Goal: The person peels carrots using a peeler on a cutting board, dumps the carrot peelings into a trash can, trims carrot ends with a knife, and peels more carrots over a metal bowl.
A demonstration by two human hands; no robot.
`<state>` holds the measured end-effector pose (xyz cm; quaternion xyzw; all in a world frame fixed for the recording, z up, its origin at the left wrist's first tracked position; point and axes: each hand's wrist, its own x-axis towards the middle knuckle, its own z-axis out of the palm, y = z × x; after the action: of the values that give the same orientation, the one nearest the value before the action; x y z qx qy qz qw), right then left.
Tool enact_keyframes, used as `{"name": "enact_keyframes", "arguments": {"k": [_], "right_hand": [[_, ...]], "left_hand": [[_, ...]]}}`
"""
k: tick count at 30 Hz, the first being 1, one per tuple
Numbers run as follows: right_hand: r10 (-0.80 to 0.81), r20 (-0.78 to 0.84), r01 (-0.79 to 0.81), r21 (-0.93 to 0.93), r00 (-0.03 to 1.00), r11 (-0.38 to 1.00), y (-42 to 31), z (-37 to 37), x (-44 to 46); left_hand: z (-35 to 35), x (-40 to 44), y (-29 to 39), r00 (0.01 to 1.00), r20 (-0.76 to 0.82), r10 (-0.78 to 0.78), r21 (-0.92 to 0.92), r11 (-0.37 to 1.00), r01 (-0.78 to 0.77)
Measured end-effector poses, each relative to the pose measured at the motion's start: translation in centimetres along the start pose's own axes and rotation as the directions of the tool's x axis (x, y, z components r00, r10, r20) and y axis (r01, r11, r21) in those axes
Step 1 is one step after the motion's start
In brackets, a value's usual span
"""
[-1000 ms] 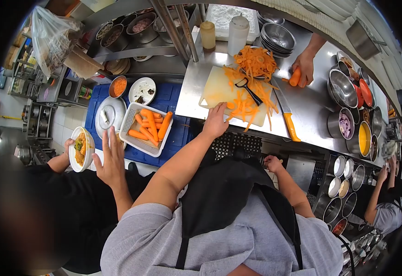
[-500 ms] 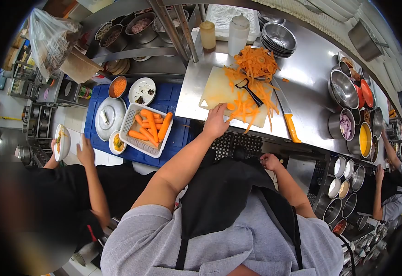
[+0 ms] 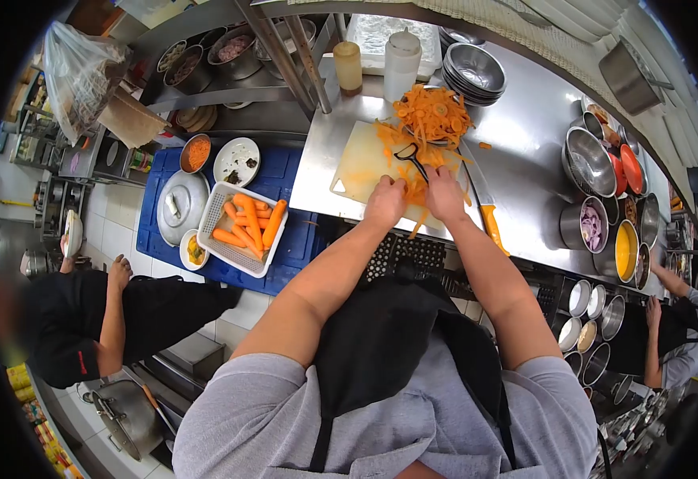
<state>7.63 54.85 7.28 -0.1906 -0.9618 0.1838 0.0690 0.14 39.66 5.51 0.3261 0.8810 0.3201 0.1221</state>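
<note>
My left hand (image 3: 386, 199) is closed at the near edge of the pale cutting board (image 3: 355, 164), fingertips at loose carrot peels (image 3: 415, 194); whatever it pinches is hidden. My right hand (image 3: 446, 196) has its fingers curled down into the peels beside it. A black-handled peeler (image 3: 410, 156) lies on the board, the end of its handle against my right hand. Behind it rises a heap of carrot peels (image 3: 433, 112) over a mostly hidden dish. To the right lies a knife with an orange handle (image 3: 493, 228).
On the left, a white basket (image 3: 216, 250) of peeled carrots (image 3: 247, 219) sits on a blue lid (image 3: 283, 172). Squeeze bottles (image 3: 402, 65) and stacked metal bowls (image 3: 477, 70) stand behind the board. Food pots (image 3: 593, 223) line the right. Co-workers (image 3: 77, 315) stand on both sides.
My right hand has risen from beside my apron onto the board among the peels. My left hand's fingers have curled in. The co-worker at left has moved back with the bowl.
</note>
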Motion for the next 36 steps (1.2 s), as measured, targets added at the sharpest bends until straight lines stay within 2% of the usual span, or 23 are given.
{"name": "enact_keyframes", "arguments": {"k": [1, 6, 7, 10, 13, 16, 19, 24, 28, 31, 34, 36], "right_hand": [[0.019, 0.028, -0.019, -0.011, 0.999, 1.0, 0.1, 0.2, 0.2], [-0.003, -0.049, 0.007, 0.08, 0.999, 0.997, 1.9, -1.7, -1.3], [-0.004, -0.063, 0.009, 0.087, 0.998, 0.996, 2.5, -2.0, -1.4], [0.074, -0.106, -0.048, 0.231, 0.992, 0.972, 3.3, -2.5, -1.9], [0.106, -0.138, -0.079, 0.191, 0.985, 0.978, 3.3, -0.3, -0.4], [0.189, -0.125, -0.17, 0.151, 0.974, 0.974, 1.0, 1.1, 0.3], [0.217, -0.156, -0.208, 0.075, 0.964, 0.975, -1.9, 2.1, 0.6], [0.168, -0.116, -0.162, 0.065, 0.979, 0.985, -3.9, 2.7, 0.7], [0.232, -0.078, -0.217, 0.162, 0.97, 0.963, -4.5, 2.5, 1.5], [0.232, -0.024, -0.211, 0.331, 0.973, 0.92, -5.4, 2.5, 2.5], [0.167, 0.098, -0.193, 0.521, 0.981, 0.832, -5.7, 2.5, 3.3], [0.097, 0.175, -0.184, 0.595, 0.98, 0.783, -5.6, 1.6, 3.3]], "left_hand": [[-0.4, 0.1, -0.6, 1.0, -0.007, -0.003, -0.001, 1.0, 0.003], [-2.6, 1.5, -2.4, 0.996, -0.056, -0.07, -0.006, 0.998, 0.069], [-3.4, 1.9, -2.3, 0.994, 0.014, -0.112, 0.001, 0.994, 0.112], [-4.8, 3.6, -2.6, 0.987, 0.044, -0.152, -0.065, 0.986, 0.155], [-5.8, 7.3, -4.0, 0.999, -0.015, -0.049, 0.022, 0.999, 0.05], [-6.0, 11.4, -5.8, 1.0, 0.008, -0.02, 0.15, 0.988, 0.018], [-6.4, 14.2, -6.6, 0.992, 0.12, 0.037, 0.283, 0.957, -0.07], [-6.1, 16.1, -6.3, 0.96, 0.245, 0.136, 0.343, 0.914, -0.217], [-6.1, 15.8, -5.9, 0.919, 0.305, 0.25, 0.361, 0.863, -0.355], [-6.7, 13.8, -7.2, 0.914, 0.119, 0.388, 0.167, 0.9, -0.404], [-8.0, 9.8, -9.2, 0.876, 0.137, 0.463, 0.136, 0.867, -0.479], [-7.5, 6.7, -10.5, 0.896, 0.044, 0.441, 0.074, 0.893, -0.443]]}}
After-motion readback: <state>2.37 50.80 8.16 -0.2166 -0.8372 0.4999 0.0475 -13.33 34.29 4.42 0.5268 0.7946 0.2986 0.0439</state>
